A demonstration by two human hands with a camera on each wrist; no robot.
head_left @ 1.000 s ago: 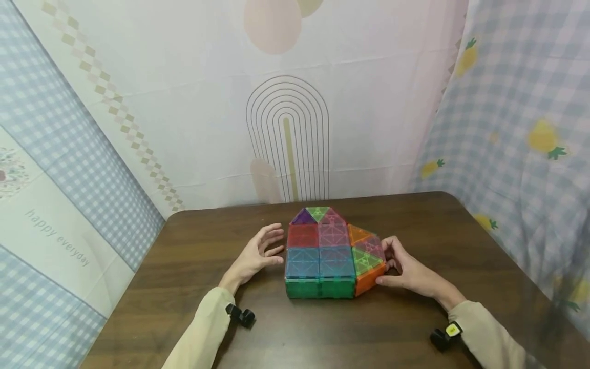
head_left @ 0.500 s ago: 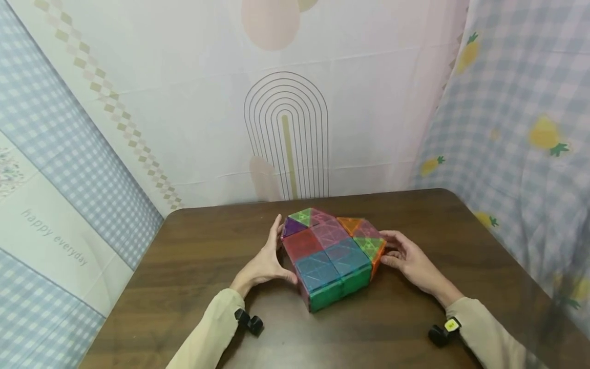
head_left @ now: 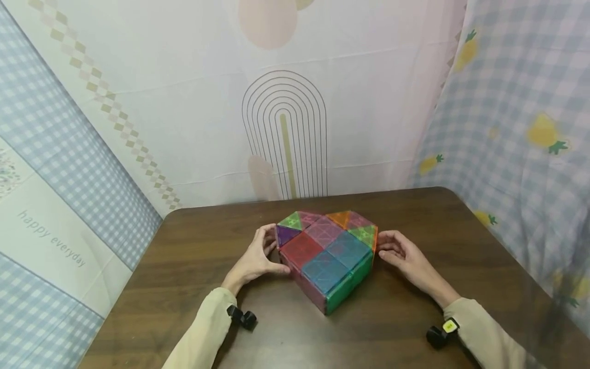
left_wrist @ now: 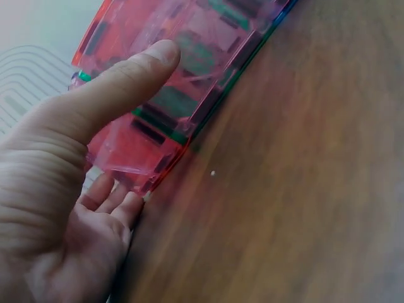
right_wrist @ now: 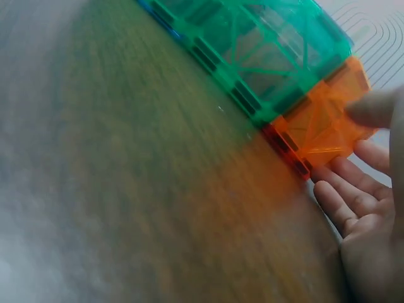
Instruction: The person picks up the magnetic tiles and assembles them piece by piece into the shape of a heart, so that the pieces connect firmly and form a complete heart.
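Observation:
A heart-shaped block of see-through magnetic tiles (head_left: 322, 246) lies on the brown table, its point towards me. Its top mixes red, pink, blue, purple, green and orange tiles. My left hand (head_left: 253, 259) holds the left lobe, fingers round the far corner and thumb along the pink side wall (left_wrist: 196, 69). At the right lobe, my right hand (head_left: 407, 259) has its loosely bent fingers beside the orange side wall (right_wrist: 322, 126). In the right wrist view those fingertips are at its lower corner, and the thumb overlaps it. A green side wall (right_wrist: 265, 57) adjoins the orange one.
The wooden table (head_left: 193, 266) spreads round the block, with its back edge against a patterned cloth (head_left: 207, 128). Checked cloths hang at the left (head_left: 60, 169) and right (head_left: 507, 118). Each sleeve has a small black camera at the wrist.
The block has turned counterclockwise as seen from above, its green front now facing right. My left hand came in from beside it to hold it; my right hand slid slightly along the right lobe.

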